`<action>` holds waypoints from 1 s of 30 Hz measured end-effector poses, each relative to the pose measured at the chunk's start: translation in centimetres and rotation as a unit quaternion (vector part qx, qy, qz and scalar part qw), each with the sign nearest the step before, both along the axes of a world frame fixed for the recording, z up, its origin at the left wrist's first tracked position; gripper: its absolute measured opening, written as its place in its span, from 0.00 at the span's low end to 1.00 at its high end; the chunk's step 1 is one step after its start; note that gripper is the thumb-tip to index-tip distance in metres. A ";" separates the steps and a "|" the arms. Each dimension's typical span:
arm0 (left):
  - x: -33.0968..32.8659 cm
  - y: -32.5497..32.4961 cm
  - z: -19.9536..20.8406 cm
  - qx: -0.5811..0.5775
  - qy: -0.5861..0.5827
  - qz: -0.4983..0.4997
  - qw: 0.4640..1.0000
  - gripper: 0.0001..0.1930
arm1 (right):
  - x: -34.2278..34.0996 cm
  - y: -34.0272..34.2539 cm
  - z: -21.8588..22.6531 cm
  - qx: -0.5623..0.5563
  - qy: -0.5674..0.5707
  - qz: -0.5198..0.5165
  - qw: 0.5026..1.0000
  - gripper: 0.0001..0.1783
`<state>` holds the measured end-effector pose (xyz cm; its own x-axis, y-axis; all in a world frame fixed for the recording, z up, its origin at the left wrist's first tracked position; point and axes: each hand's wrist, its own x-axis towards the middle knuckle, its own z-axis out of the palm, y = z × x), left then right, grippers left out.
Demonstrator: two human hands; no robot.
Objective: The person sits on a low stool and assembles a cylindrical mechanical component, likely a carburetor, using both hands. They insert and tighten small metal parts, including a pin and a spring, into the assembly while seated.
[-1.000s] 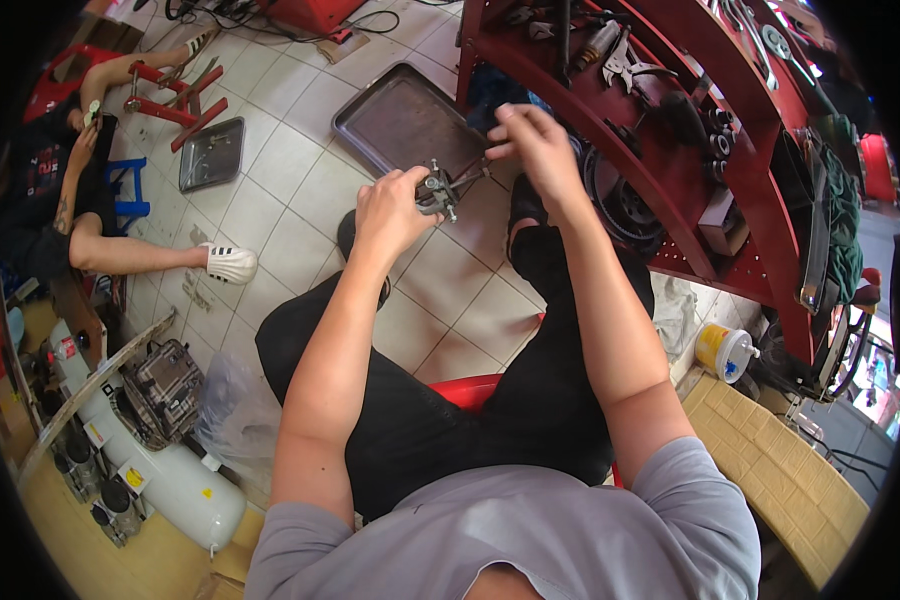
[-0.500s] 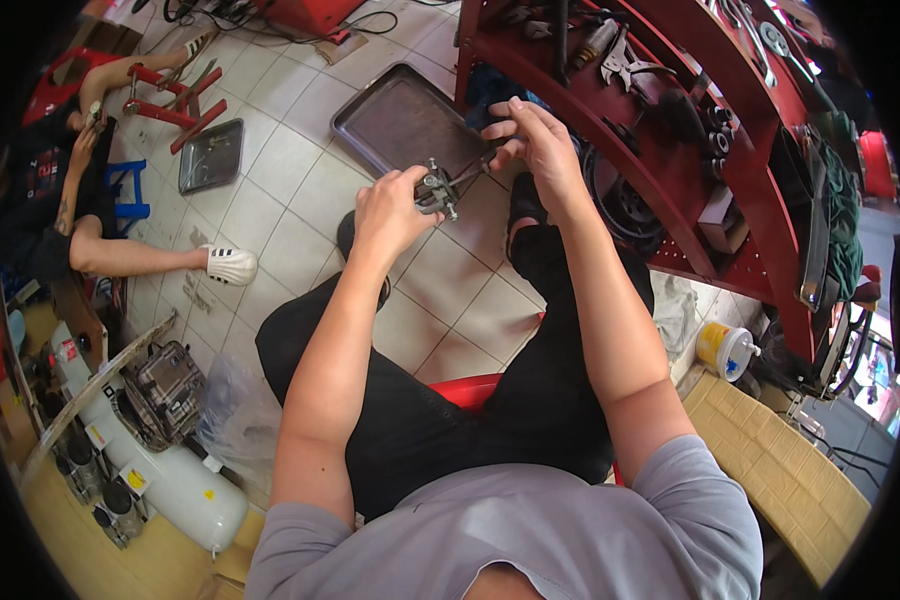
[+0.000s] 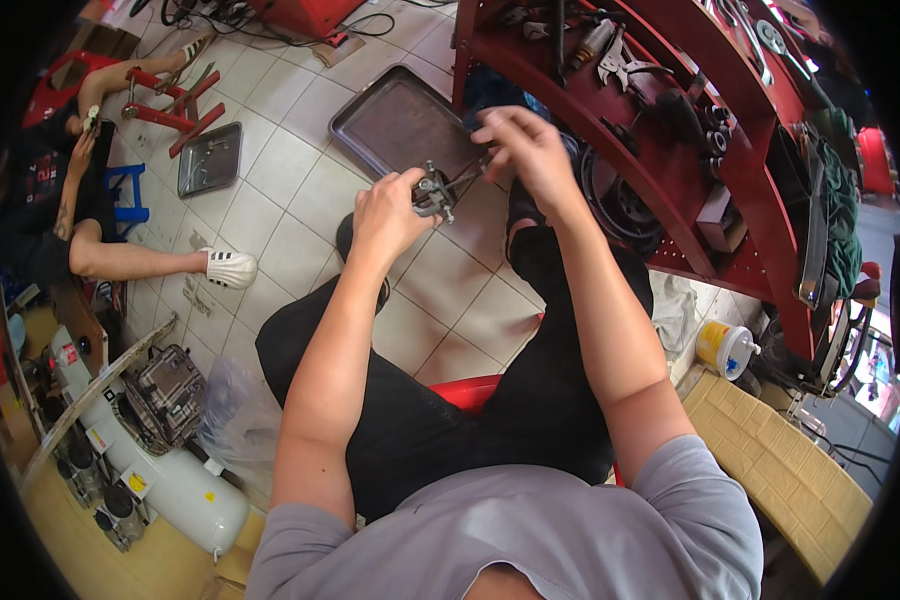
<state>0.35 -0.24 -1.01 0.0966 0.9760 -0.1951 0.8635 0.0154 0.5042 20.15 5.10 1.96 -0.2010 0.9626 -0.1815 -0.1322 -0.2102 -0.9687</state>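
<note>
In front of my knees, my left hand [image 3: 385,212] is closed around a small grey metal part [image 3: 431,193] with short projecting pins, which looks like a brake caliper. A slim dark tool [image 3: 465,177] reaches from this part toward my right hand [image 3: 532,158]. The thumb and fingers of that hand curl about the tool's far end, which they mostly hide. What kind of tool it is, I cannot make out.
Beyond my hands a dark metal tray [image 3: 385,110] lies on the tiled floor. A red tool rack [image 3: 660,180] rises at the right. At the left sits another person [image 3: 60,190], near a red stand [image 3: 175,105] and a smaller tray [image 3: 210,160]. A white tank [image 3: 185,490] lies lower left.
My right hand has dipped slightly and turned, its spread fingers drawing in around the tool's end. My left hand and the metal part have stayed almost in place.
</note>
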 end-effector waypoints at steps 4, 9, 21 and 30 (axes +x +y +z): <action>0.4 0.2 -0.2 0.001 -0.003 -0.006 1.000 0.29 | 0.6 0.5 -1.5 0.070 -0.096 -0.045 0.992 0.22; 0.1 0.0 0.0 0.000 -0.004 0.004 1.000 0.30 | 0.3 0.3 -0.9 -0.002 0.028 0.001 1.000 0.24; 0.2 0.2 0.2 0.008 -0.007 0.008 1.000 0.30 | 0.6 -0.1 -0.4 -0.081 -0.355 0.136 0.921 0.20; -0.2 0.3 -0.1 0.031 -0.054 0.026 0.998 0.27 | 0.4 -0.1 -0.7 0.002 -0.176 0.105 0.979 0.07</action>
<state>0.17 0.08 -1.12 0.0637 0.9900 -0.1258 0.8024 0.0242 0.5963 20.53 5.01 1.28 -0.3212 0.9072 -0.2716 0.2551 -0.1933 -0.9474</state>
